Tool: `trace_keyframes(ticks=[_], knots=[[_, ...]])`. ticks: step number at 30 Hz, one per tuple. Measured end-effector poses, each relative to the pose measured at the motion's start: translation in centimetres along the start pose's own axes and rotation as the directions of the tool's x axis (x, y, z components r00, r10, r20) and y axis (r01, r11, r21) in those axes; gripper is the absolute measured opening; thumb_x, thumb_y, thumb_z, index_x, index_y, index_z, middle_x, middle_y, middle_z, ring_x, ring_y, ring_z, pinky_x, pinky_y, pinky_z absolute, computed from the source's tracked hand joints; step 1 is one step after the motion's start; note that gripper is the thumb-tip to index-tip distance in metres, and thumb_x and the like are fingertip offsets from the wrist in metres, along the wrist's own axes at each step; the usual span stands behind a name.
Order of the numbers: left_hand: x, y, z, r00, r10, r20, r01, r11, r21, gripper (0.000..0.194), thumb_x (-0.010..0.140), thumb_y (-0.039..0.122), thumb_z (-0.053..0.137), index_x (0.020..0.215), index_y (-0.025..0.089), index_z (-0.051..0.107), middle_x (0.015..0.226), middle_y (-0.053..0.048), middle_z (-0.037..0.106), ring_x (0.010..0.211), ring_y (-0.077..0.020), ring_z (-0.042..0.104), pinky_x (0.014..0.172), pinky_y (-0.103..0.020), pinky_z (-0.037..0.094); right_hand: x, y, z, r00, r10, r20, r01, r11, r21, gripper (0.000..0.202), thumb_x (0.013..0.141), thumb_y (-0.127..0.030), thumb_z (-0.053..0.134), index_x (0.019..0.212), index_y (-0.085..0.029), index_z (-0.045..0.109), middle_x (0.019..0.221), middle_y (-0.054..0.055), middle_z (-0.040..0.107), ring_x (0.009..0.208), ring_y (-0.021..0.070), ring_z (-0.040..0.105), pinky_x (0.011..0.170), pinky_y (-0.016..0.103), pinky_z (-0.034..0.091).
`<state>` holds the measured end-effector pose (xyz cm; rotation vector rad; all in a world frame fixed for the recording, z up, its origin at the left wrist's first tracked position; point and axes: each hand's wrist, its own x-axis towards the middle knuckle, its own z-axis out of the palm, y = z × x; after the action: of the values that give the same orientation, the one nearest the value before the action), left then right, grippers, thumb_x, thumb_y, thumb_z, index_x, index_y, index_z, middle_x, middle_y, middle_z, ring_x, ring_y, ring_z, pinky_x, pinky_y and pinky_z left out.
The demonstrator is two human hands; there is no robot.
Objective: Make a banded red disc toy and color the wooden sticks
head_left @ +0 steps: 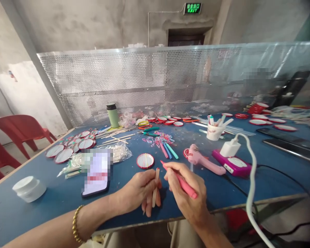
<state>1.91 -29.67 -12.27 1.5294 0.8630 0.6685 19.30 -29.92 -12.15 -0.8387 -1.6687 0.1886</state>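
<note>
My left hand (144, 191) is closed around a flat wooden craft stick (155, 189), held nearly upright, with a red mark at its top end. In my right hand (189, 193) is a pink marker pen (184, 184), gripped like a pencil, its tip pointing up and left. The tip is close to the top of the stick but apart from it. Just beyond my hands lies a round white disc with a red rim (145, 161), with thin lines across it. Several coloured markers (172, 151) rest behind it, beside a scatter of small pink and white clips (160, 138).
A phone (96, 175) and white jar (29, 188) are at left, near bagged sticks (120, 153) and red-rimmed discs (86, 144). At right are a pink glue gun (206, 162), a purple power strip (231, 165) with a white cable (252, 179), and a cup of pens (214, 132). A perforated metal screen (134, 79) stands behind.
</note>
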Motion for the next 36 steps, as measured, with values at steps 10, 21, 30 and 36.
trace_keyframes(ticks=[10,21,30,36], knots=[[0.23,-0.42,0.06,1.0,0.029,0.006,-0.029,1.0,-0.005,0.05,0.095,0.069,0.045,0.092,0.019,0.045,0.071,-0.001,0.067,0.038,-0.0057,0.055,0.037,-0.015,0.038,0.0,0.14,0.17,0.999,-0.036,0.009,0.035,0.998,0.055,0.014,0.098,-0.02,0.055,0.096,-0.018,0.069,0.075,0.002,0.075,0.06,0.0115,0.071,0.059,0.017,0.057],[0.09,-0.57,0.05,0.999,0.048,-0.002,-0.048,0.999,-0.018,0.053,0.093,0.071,0.048,0.091,0.019,0.046,0.072,-0.001,0.068,0.038,-0.0062,0.055,0.037,-0.016,0.039,-0.01,-0.02,0.26,0.997,-0.079,0.006,0.079,0.997,0.018,0.014,0.099,-0.019,0.055,0.096,-0.019,0.068,0.077,0.003,0.076,0.062,0.0128,0.073,0.059,0.018,0.057],[-0.25,-0.59,-0.64,0.997,0.069,0.037,-0.068,0.997,-0.046,0.045,0.096,0.064,0.052,0.092,0.019,0.046,0.074,-0.002,0.069,0.041,-0.0077,0.058,0.04,-0.018,0.042,-0.18,-0.1,0.36,0.993,-0.114,0.015,0.114,0.993,-0.009,0.014,0.098,-0.016,0.055,0.1,-0.018,0.068,0.077,0.002,0.075,0.063,0.0117,0.072,0.064,0.019,0.057],[-0.23,-0.36,-0.57,0.998,0.035,0.052,-0.032,0.998,-0.061,0.044,0.098,0.063,0.049,0.092,0.019,0.046,0.073,-0.001,0.068,0.04,-0.0064,0.057,0.04,-0.017,0.04,-0.35,-0.02,0.19,0.988,-0.154,0.028,0.155,0.988,-0.028,0.014,0.098,-0.013,0.055,0.102,-0.021,0.066,0.079,0.001,0.075,0.067,0.0129,0.074,0.067,0.021,0.058]])
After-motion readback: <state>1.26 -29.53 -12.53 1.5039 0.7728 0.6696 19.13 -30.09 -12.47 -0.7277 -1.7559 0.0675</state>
